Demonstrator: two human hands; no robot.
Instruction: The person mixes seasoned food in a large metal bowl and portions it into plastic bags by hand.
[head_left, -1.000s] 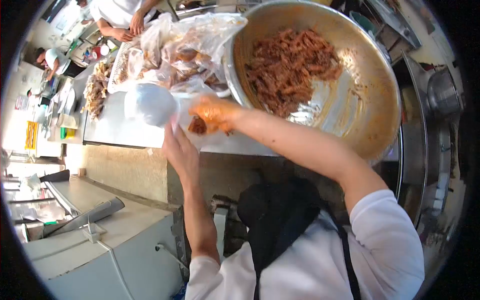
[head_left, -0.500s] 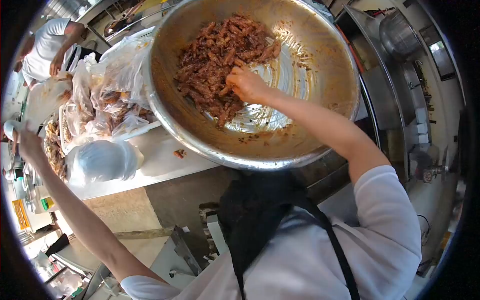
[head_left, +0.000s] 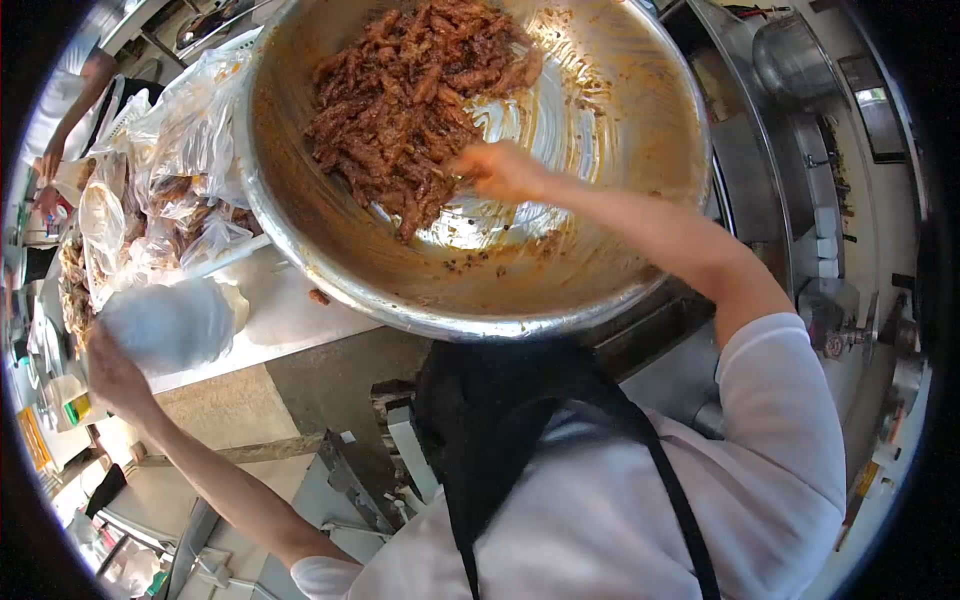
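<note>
A wide metal bowl (head_left: 650, 225) holds a heap of red-brown sauced meat pieces (head_left: 400, 110), piled toward its far left side. My right hand (head_left: 505, 172) is inside the bowl at the near right edge of the heap. Its fingers are curled together at the meat, with a piece seemingly between the fingertips; motion blurs them. On the left, my left hand (head_left: 118, 375) is at the near left edge of a bluish stack of clear plastic bags (head_left: 175, 325). Blur and the viewing angle hide its fingers, so its grip cannot be made out.
Clear bags with brown food (head_left: 180, 190) fill a white basket left of the bowl. A small scrap of food (head_left: 318, 297) lies on the white table (head_left: 275, 325). Another person's arm (head_left: 80, 115) shows at the far left. Metal sinks and a large pot (head_left: 795, 60) stand on the right.
My left hand has come down and right, from beside the basket to the plastic bag stack. The right hand remains at the meat. The view has shifted, moving the bowl leftward in the picture.
</note>
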